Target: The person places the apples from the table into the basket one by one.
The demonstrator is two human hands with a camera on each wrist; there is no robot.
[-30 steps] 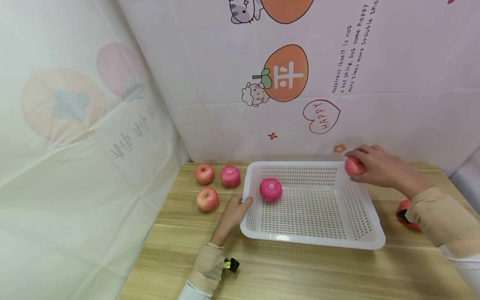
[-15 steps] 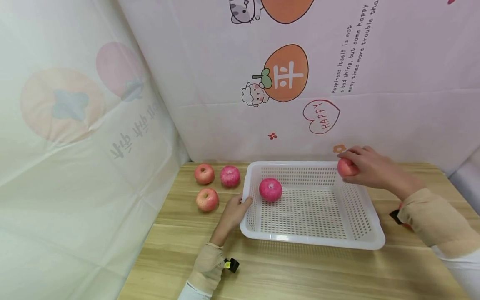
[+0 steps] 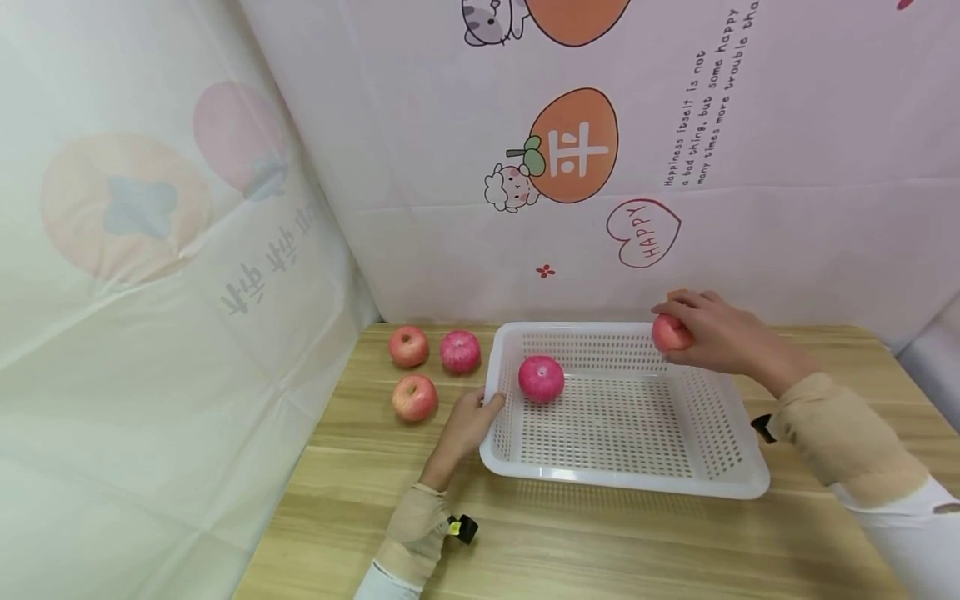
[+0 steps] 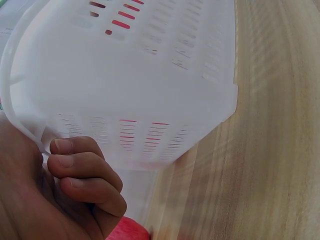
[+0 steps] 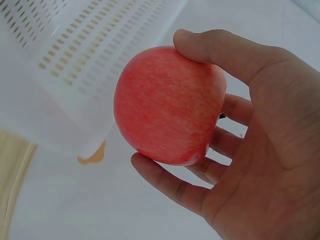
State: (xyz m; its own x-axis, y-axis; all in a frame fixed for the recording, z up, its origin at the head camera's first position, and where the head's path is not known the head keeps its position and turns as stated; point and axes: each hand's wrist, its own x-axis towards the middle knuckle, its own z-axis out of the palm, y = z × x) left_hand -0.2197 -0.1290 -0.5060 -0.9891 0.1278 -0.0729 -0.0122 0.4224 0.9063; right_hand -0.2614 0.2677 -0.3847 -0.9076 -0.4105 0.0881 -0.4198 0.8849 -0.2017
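- Apple (image 3: 670, 333) in right hand (image 3: 716, 337): thumb and fingers curled round it, held over the far right corner of the white basket (image 3: 738, 479), above the rim, not set down.
- Wrist view: same apple (image 5: 169, 105) pinched between thumb and fingertips (image 5: 150, 167), basket wall just behind.
- Left hand (image 3: 463, 427) at the basket's left wall; fingers (image 4: 85, 167) curled at the rim edge, apparently steadying it.
- Done so far, I'd say: 1 apple inside (image 3: 542, 378), near the left wall.
- Left to do: 3 apples (image 3: 415, 397) on the table (image 3: 600, 542), left of the basket, well apart from the right hand.
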